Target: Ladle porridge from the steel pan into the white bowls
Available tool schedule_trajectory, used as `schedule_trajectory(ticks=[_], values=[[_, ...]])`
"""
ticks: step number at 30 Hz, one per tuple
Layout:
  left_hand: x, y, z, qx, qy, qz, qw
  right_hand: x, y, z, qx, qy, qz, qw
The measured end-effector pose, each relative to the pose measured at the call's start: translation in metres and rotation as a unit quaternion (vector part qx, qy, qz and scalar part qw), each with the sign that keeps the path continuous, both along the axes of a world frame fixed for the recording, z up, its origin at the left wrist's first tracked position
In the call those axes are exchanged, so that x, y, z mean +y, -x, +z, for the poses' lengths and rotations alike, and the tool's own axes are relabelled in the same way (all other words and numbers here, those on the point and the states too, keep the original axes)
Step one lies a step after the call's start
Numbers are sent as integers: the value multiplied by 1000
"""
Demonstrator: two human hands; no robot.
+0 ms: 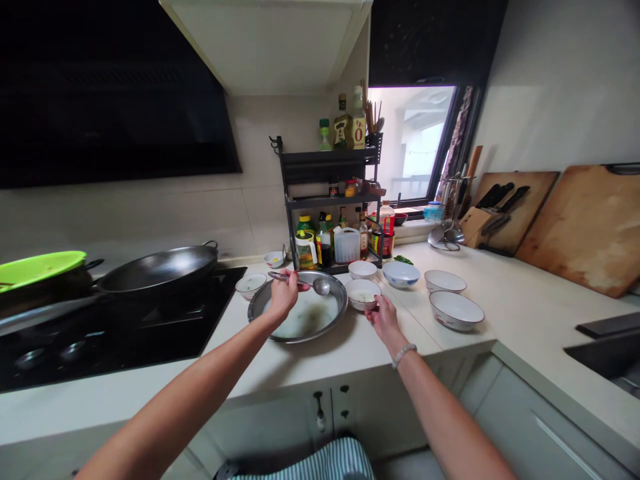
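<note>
My left hand [284,295] is closed round the handle of a metal ladle [321,287]. The ladle's bowl hangs over the right side of a wide steel basin [253,315], which holds a pale, cloudy soup-like food with a darker greenish patch. With the fingers of my right hand [384,321] I grip the near right rim of a small white bowl [361,304], which stands beside the basin with some pale food in it. Behind it is another white bowl [363,269]. Left of the basin, a small bowl [251,287] also contains pale food.
Further right stand a blue-patterned bowl [401,275] and two white bowls, one in front [457,312]. A black rack [327,158] with bottles rises behind the basin. At left is a hob [170,333] with a wok [165,270]. Knives and cutting boards [580,230] lean at right.
</note>
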State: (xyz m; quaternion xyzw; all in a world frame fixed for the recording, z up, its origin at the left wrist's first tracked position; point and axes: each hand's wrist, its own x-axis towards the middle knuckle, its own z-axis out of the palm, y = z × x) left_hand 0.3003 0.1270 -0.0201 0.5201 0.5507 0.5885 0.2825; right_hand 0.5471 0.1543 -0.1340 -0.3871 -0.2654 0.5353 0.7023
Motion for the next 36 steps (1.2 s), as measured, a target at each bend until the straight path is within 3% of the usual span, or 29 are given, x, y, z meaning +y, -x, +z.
schedule_trajectory(ticks=[3,6,11,17,36], values=[[-6,9,-8,105,-6,-12,994,0,0,0,-1,3,1,1000],[-8,12,-16,116,1,-24,993,0,0,1,-2,5,1,1000],[-2,13,-22,-13,32,-10,999,0,-1,1,-2,5,0,1000],[2,15,-7,-209,57,49,975,1,-1,-1,-3,1,3,1000],[-1,10,17,-335,52,83,937,-1,-1,2,-8,1,3,1000]])
